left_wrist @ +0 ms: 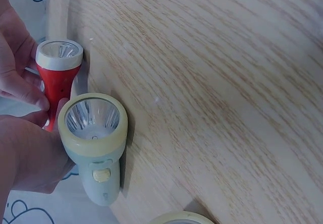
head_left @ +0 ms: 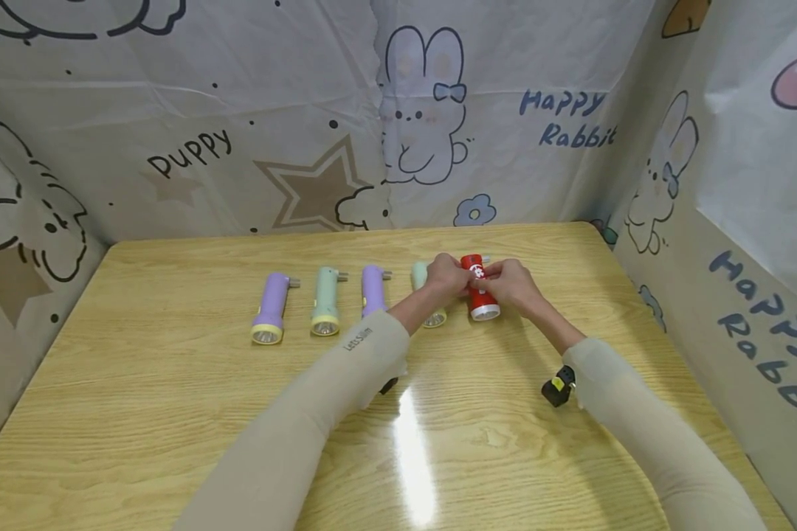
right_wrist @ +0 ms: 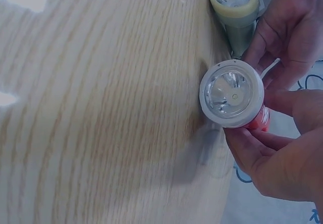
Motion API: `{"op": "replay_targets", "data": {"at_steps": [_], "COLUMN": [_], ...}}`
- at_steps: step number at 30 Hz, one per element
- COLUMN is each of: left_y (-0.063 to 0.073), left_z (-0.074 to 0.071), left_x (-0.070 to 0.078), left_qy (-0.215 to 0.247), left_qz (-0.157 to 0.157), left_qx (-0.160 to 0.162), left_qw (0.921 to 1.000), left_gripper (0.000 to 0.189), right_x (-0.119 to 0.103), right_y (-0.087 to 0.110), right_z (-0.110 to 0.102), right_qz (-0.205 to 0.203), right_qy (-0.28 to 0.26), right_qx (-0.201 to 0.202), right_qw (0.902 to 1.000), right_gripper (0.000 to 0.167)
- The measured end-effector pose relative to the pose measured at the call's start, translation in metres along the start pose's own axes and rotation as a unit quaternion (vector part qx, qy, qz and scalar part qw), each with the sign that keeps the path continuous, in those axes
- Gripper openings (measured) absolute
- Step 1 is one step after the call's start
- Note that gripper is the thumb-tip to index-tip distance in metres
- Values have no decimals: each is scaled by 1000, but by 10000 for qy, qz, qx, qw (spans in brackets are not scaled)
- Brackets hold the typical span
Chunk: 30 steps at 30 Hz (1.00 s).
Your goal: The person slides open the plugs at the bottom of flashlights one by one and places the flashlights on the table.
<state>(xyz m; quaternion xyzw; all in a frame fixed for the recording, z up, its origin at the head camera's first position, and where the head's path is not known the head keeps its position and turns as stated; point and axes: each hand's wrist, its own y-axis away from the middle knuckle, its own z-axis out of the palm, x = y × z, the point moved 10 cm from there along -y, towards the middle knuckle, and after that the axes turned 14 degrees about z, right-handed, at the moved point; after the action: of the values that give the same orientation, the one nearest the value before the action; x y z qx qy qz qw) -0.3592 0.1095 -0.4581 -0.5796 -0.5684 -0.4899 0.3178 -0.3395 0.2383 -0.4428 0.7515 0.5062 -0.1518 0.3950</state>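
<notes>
A red flashlight (head_left: 482, 299) with a white lens ring lies between both hands at the right end of a row, its lens toward the near side. My left hand (head_left: 446, 274) pinches its left side, while my right hand (head_left: 513, 284) grips it from the right with thumb and fingers. Metal plug prongs (head_left: 486, 259) stick out at its far end. In the right wrist view, the white lens ring (right_wrist: 232, 94) faces the camera, and fingers cover much of the red body. Just left of it, a mint green flashlight (left_wrist: 103, 176) is partly covered by my left hand in the head view.
Farther left along the wooden table (head_left: 173, 413) lie a purple flashlight (head_left: 373, 287), another mint green one (head_left: 325, 299) and another purple one (head_left: 274, 302), all with prongs out. Printed cloth walls (head_left: 292, 88) enclose the back and sides. A black wrist camera (head_left: 558, 387) hangs below the right sleeve.
</notes>
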Motion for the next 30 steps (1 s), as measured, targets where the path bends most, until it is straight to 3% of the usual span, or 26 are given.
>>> {"op": "replay_targets", "data": {"at_steps": [14, 30], "left_y": [-7, -7], "left_z": [6, 8], "left_x": [-6, -10], "left_qy": [-49, 68], "left_qz": [-234, -420], "left_qx": [12, 22], "left_qw": [9997, 9991], "left_gripper": [23, 25], "right_x": [-4, -2], "right_y": [2, 0], "right_z": [-3, -1], "right_qz": [-170, -62], "right_qy": [398, 465], "right_qx": [192, 143], "right_qw": [9989, 9988], "right_gripper": [34, 30]}}
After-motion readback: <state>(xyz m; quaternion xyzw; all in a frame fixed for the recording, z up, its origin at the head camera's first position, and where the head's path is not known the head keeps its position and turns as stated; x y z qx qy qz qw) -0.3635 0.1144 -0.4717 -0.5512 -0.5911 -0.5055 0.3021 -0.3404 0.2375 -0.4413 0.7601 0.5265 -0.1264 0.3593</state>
